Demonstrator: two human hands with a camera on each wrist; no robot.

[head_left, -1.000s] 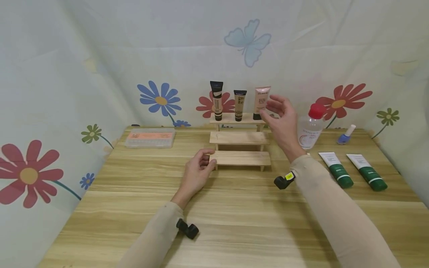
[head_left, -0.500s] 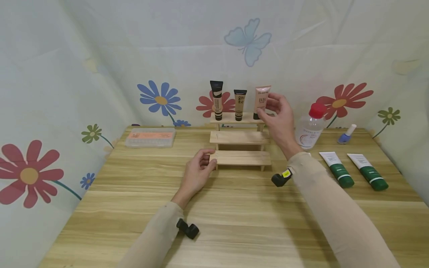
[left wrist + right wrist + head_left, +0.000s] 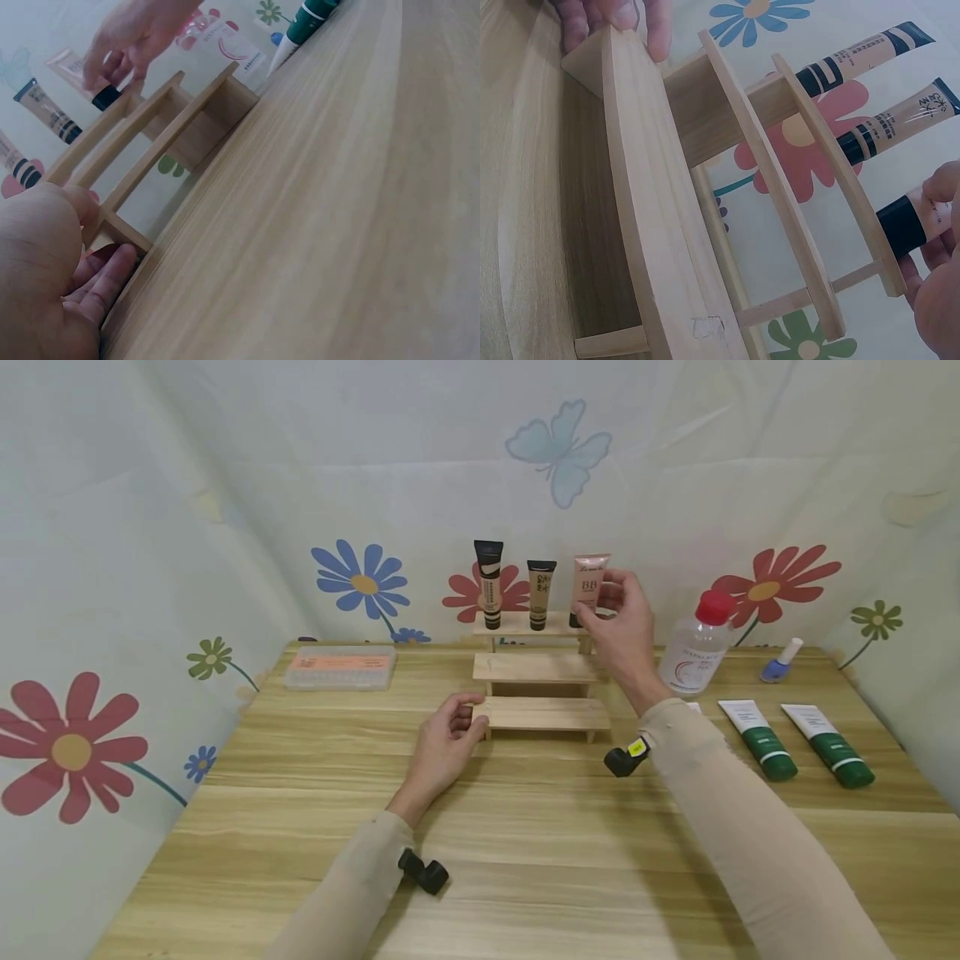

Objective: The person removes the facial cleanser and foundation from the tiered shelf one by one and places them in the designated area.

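A three-step wooden rack (image 3: 536, 670) stands at the middle back of the table. Three tubes stand cap-down on its top step: a tall beige one (image 3: 489, 583), a shorter tan one (image 3: 539, 593) and a pink BB tube (image 3: 588, 587). My right hand (image 3: 602, 602) pinches the pink tube near its black cap (image 3: 106, 97), with fingers round it in the right wrist view (image 3: 919, 219). My left hand (image 3: 467, 717) grips the left end of the bottom step (image 3: 634, 187), thumb on top (image 3: 56, 217) and fingers curled under it.
A clear box (image 3: 339, 667) with orange contents lies at the back left. Right of the rack stand a clear bottle with a red cap (image 3: 696, 647) and a blue nail polish (image 3: 778, 662). Two green-and-white tubes (image 3: 757, 739) (image 3: 828, 745) lie flat. Floral cloth walls surround the table.
My right hand, spread beside the pink tube a second ago, has moved left and closed its fingers on it. The left hand has stayed on the bottom step.
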